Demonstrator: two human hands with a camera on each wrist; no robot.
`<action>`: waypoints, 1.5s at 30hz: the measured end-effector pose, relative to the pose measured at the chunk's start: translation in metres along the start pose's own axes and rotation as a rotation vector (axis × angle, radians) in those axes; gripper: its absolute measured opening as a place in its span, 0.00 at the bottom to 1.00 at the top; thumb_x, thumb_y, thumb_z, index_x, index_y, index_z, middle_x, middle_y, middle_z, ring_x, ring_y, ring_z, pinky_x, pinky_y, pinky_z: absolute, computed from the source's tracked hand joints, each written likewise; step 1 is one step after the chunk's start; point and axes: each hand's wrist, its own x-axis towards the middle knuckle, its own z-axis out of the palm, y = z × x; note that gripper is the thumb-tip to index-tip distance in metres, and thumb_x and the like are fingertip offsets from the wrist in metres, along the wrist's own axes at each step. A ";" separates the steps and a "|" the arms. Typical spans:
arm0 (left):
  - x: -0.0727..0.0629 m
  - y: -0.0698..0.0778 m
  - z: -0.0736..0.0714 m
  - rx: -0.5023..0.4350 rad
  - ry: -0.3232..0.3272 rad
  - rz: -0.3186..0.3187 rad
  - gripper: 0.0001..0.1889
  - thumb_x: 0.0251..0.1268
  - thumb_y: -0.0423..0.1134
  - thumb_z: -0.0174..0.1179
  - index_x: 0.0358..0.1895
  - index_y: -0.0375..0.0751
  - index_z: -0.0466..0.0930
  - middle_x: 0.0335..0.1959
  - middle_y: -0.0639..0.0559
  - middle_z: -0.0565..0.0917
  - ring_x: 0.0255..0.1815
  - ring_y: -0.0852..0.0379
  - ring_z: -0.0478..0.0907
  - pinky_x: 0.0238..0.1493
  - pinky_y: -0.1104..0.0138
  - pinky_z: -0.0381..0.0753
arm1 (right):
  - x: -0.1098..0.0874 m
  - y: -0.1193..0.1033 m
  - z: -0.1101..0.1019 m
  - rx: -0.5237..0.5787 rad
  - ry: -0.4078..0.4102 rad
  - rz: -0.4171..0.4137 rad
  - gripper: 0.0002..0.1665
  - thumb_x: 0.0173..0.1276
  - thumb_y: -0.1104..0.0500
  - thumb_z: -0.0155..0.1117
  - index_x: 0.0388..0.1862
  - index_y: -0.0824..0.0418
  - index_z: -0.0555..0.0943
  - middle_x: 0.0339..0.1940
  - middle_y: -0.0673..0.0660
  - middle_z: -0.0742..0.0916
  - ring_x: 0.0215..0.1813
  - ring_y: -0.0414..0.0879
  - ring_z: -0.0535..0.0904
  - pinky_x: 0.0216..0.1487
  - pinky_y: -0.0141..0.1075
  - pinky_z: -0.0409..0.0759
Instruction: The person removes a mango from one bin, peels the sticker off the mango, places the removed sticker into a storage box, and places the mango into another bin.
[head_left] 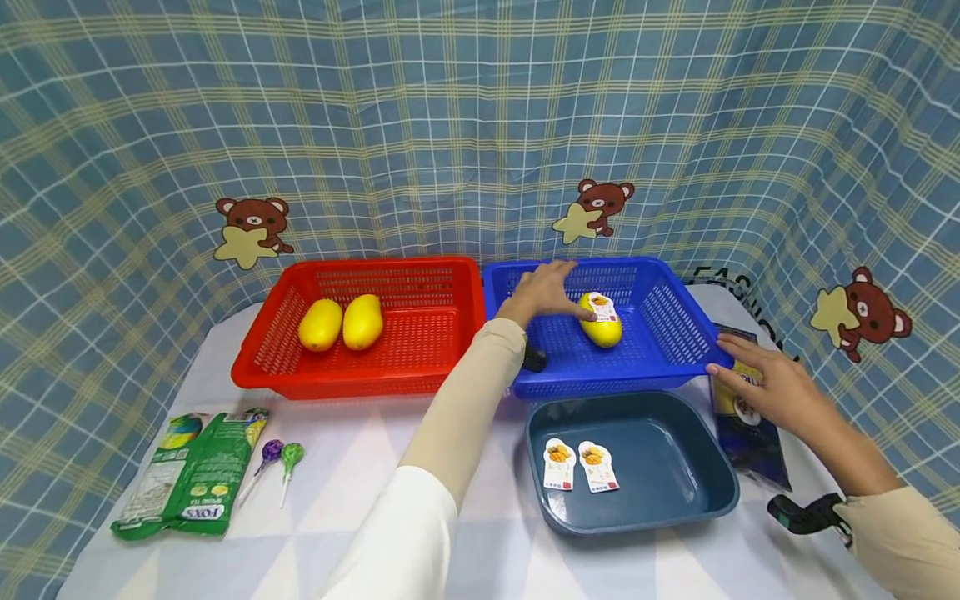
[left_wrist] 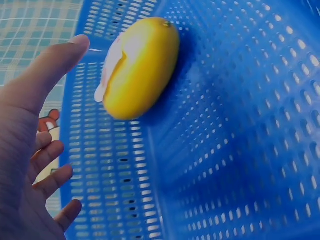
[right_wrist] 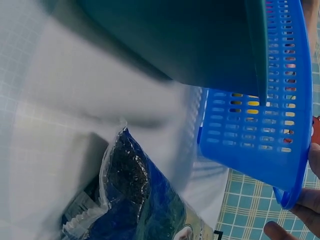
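A yellow mango [head_left: 602, 332] with a white sticker card [head_left: 602, 306] on it lies in the blue basket [head_left: 652, 333]. My left hand [head_left: 543, 292] is over that basket, left of the mango, with fingers spread; the left wrist view shows a gap between its thumb and the mango [left_wrist: 145, 67]. At the blue basket's right front corner, my right hand [head_left: 772, 383] touches the rim with its fingertips. The right wrist view shows fingers around that corner of the basket [right_wrist: 250, 135]. Two more mangoes [head_left: 321, 325] lie in the red basket [head_left: 360, 387].
A dark teal tub [head_left: 660, 467] in front of the blue basket holds two sticker cards [head_left: 558, 464]. Under my right hand lies a dark blue packet [head_left: 757, 450]. A green candy bag [head_left: 195, 475] and two lollipops [head_left: 292, 455] lie at the left. A plaid curtain [head_left: 420, 125] hangs behind.
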 end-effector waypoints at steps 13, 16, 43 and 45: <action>0.014 0.019 0.027 0.177 -0.135 0.013 0.61 0.43 0.73 0.70 0.79 0.49 0.55 0.77 0.52 0.62 0.75 0.52 0.58 0.74 0.52 0.56 | -0.001 0.001 0.001 0.012 0.022 0.019 0.37 0.73 0.45 0.63 0.70 0.70 0.71 0.70 0.74 0.71 0.61 0.80 0.69 0.48 0.75 0.70; 0.017 0.023 0.032 0.205 -0.151 -0.008 0.61 0.42 0.74 0.70 0.79 0.49 0.55 0.75 0.52 0.64 0.74 0.52 0.60 0.72 0.52 0.59 | -0.001 0.002 0.001 0.011 0.023 0.021 0.37 0.73 0.45 0.63 0.69 0.70 0.71 0.70 0.74 0.71 0.60 0.80 0.70 0.48 0.74 0.71; 0.011 0.026 0.007 0.032 -0.027 0.116 0.55 0.45 0.68 0.72 0.74 0.44 0.61 0.62 0.49 0.72 0.62 0.51 0.68 0.64 0.56 0.70 | 0.000 -0.003 0.002 0.044 0.009 0.055 0.38 0.72 0.45 0.64 0.70 0.69 0.71 0.71 0.72 0.70 0.64 0.79 0.67 0.52 0.75 0.66; 0.005 0.028 0.001 -0.010 -0.018 0.138 0.54 0.45 0.67 0.72 0.74 0.43 0.61 0.62 0.49 0.73 0.61 0.51 0.68 0.62 0.57 0.71 | -0.003 -0.002 0.002 0.040 -0.007 0.081 0.39 0.73 0.43 0.63 0.71 0.68 0.70 0.72 0.72 0.70 0.64 0.80 0.66 0.53 0.76 0.66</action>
